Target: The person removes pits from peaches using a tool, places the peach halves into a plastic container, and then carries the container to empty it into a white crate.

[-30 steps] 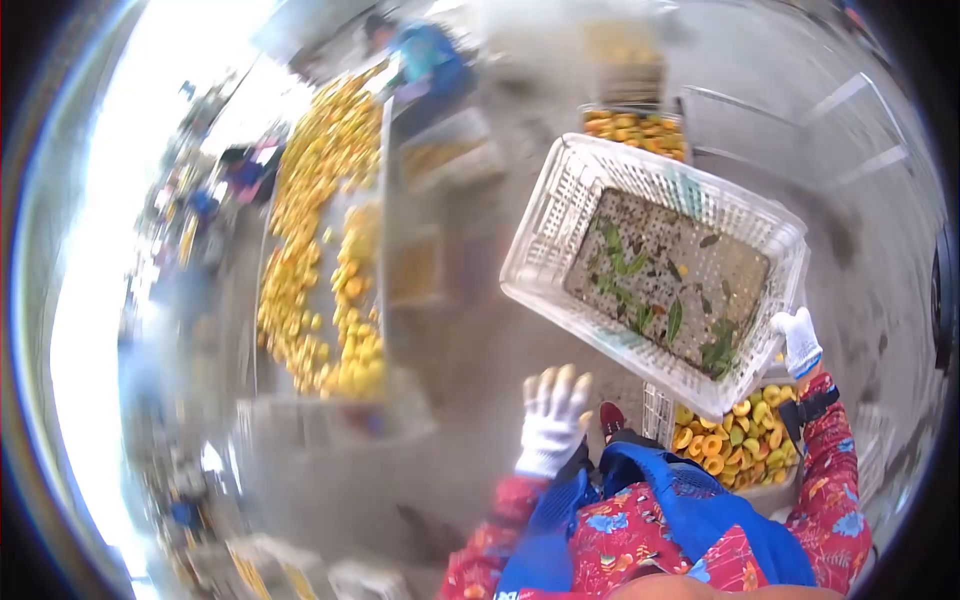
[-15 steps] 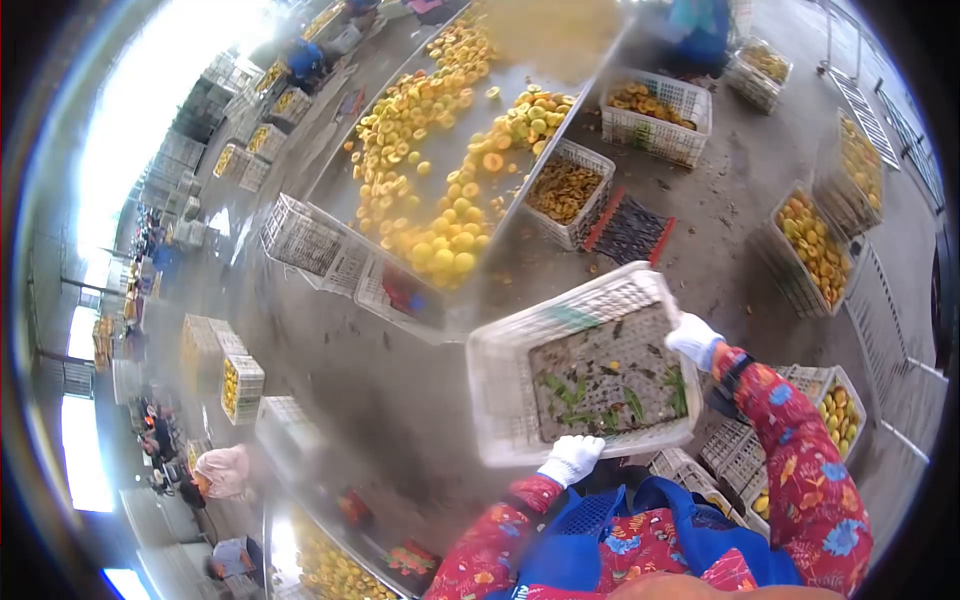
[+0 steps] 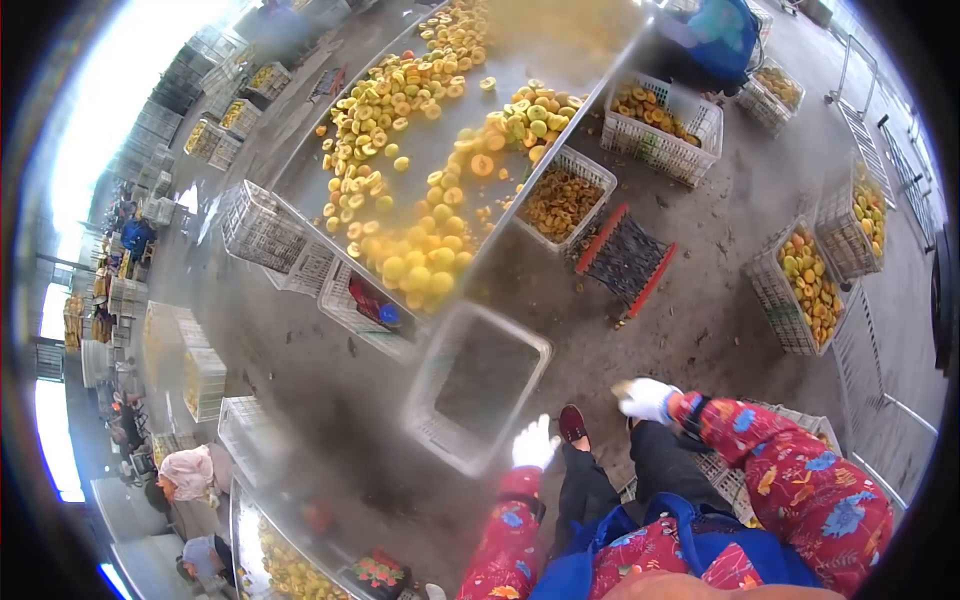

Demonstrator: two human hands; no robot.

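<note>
A white plastic crate (image 3: 448, 432) is ahead of me to the left, tilted and smeared by motion, apart from both my hands. Its inside looks plain grey. My left hand (image 3: 537, 443), in a white glove, is open with the fingers spread, just right of the crate's near corner. Over the floor by my shoes is my right hand (image 3: 645, 398), gloved too and clear of the crate. A brownish patch shows at its blurred fingertips; I cannot tell whether that is a held thing or a stain.
A metal table (image 3: 330, 130) bears many halved yellow fruits (image 3: 425, 265). Beside it stand a crate of brown pieces (image 3: 562, 203) and a low red-framed stool (image 3: 627, 258). Fruit-filled crates (image 3: 800, 290) line the right. A second fruit table (image 3: 245, 545) is at lower left.
Both hands have let go of the crate, which has moved left away from me. The leaves seen in it earlier no longer show. My right hand has come lower and to the left.
</note>
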